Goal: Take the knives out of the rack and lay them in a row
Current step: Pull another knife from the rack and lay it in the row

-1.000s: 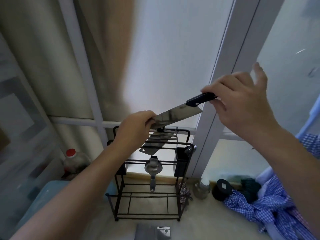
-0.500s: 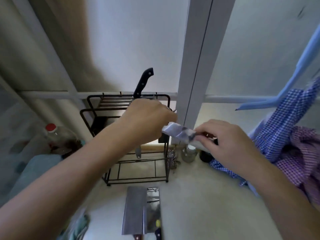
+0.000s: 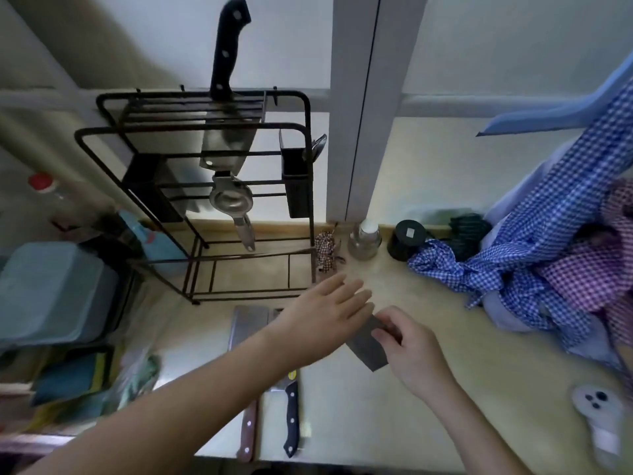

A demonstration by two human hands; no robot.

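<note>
A black wire rack (image 3: pixel 310 200) stands at the back of the beige counter (image 3: pixel 411 423). One knife with a black handle (image 3: pixel 226 46) stays upright in its top slots. Two knives lie side by side on the counter: a cleaver with a brown handle (image 3: pixel 248 325) and a knife with a black handle (image 3: pixel 291 416). To their right, my right hand (image 3: pixel 411 351) grips a third knife, whose grey blade (image 3: pixel 364 344) is low over the counter; its handle is hidden in my hand. My left hand (image 3: pixel 325 313) is flat with fingers stretched out, above the blade's far end.
A metal squeezer (image 3: pixel 233 200) and a black holder (image 3: pixel 296 180) hang on the rack. A glass jar (image 3: pixel 364 240), a black pot (image 3: pixel 407 240) and checked cloths (image 3: pixel 513 265) sit at the back right. A teal box (image 3: pixel 51 289) stands left, a white object (image 3: pixel 599 406) at the right.
The knife came down from above the rack to just over the counter, right of the two laid knives. My left hand let go of the blade and opened flat.
</note>
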